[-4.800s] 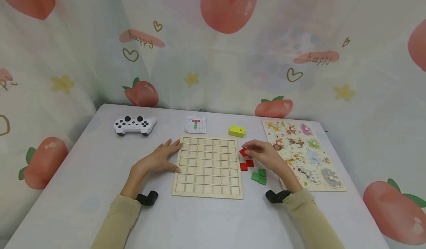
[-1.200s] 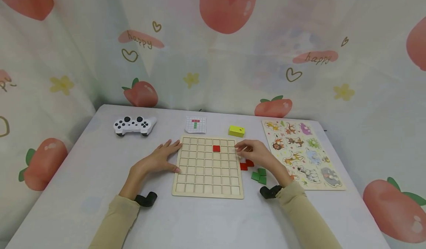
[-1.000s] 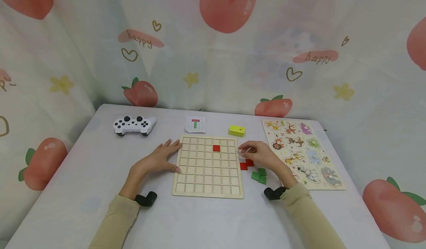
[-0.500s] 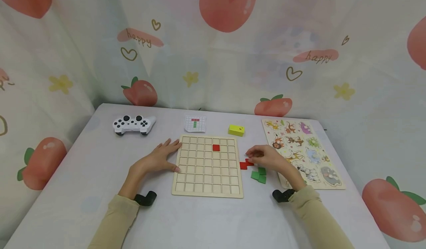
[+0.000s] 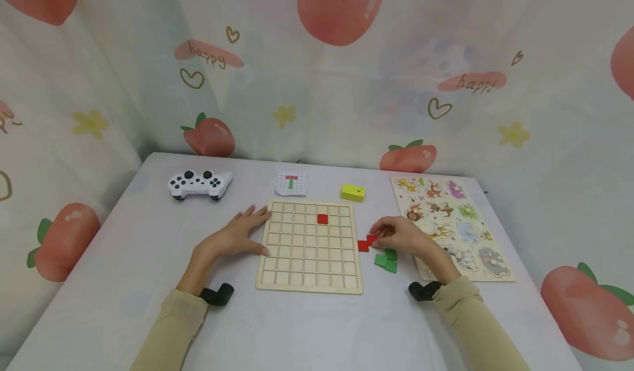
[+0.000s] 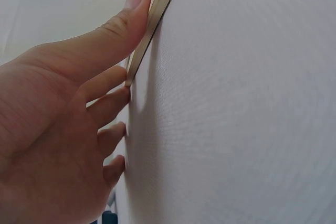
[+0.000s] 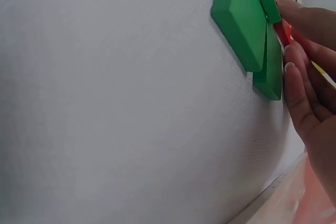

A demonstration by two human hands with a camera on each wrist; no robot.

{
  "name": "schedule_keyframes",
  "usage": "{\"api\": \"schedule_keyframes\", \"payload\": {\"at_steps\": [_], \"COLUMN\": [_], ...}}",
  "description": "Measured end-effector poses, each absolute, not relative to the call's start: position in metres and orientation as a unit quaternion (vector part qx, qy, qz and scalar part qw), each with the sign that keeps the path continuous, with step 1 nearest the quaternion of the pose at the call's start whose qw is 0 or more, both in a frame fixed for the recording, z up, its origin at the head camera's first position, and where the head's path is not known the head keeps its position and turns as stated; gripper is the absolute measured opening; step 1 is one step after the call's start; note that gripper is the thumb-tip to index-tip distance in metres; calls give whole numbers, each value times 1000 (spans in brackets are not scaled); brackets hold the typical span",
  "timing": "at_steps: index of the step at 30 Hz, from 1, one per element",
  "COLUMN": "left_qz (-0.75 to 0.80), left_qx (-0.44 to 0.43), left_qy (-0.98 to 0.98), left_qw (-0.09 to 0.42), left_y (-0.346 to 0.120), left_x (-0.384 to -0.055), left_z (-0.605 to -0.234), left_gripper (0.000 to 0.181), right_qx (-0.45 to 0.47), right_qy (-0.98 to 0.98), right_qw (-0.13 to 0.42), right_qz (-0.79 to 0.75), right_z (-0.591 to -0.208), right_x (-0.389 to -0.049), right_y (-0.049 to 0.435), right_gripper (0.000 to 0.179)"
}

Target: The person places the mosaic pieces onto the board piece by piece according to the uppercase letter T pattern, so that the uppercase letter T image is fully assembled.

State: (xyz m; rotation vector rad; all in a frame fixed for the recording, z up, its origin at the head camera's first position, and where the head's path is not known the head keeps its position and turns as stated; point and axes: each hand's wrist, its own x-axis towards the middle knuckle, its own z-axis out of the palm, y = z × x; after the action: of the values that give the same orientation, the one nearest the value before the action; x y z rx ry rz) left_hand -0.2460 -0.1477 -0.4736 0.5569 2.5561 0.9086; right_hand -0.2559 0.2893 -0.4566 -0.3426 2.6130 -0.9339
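A person's left hand lies with fingers spread, holding nothing, thumb and fingertips touching the left edge of a wooden grid board on a white-covered table. One placed red tile sits in the board's second row from the far edge, fifth column from the left. Right of the board, the right hand pinches a gripped red tile between thumb and fingers; a loose red tile lies just beside it, on the left. Three green tiles cluster nearer, below that hand. Along the far side, left to right, are a white game controller, a pattern card and a yellow block; an animal puzzle lies far right.
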Motion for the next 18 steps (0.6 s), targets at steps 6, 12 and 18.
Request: {"api": "schedule_keyframes", "payload": {"at_steps": [6, 12, 18], "left_qz": [320, 319, 319], "left_qx": [203, 201, 199], "left_qy": [907, 908, 908], "left_qw": [183, 184, 186], "left_y": [-148, -148, -147], "left_x": [-247, -247, -247], "left_z": [-475, -476, -475], "left_gripper": [104, 104, 104], "right_qx": [-133, -139, -124], "right_qy": [925, 924, 923], "right_qw": [162, 161, 161], "right_qz": [-317, -317, -326], "right_z": [-457, -458, -461], "right_x": [-256, -257, -255], "right_y": [290, 290, 289], "right_gripper": [25, 25, 22]}}
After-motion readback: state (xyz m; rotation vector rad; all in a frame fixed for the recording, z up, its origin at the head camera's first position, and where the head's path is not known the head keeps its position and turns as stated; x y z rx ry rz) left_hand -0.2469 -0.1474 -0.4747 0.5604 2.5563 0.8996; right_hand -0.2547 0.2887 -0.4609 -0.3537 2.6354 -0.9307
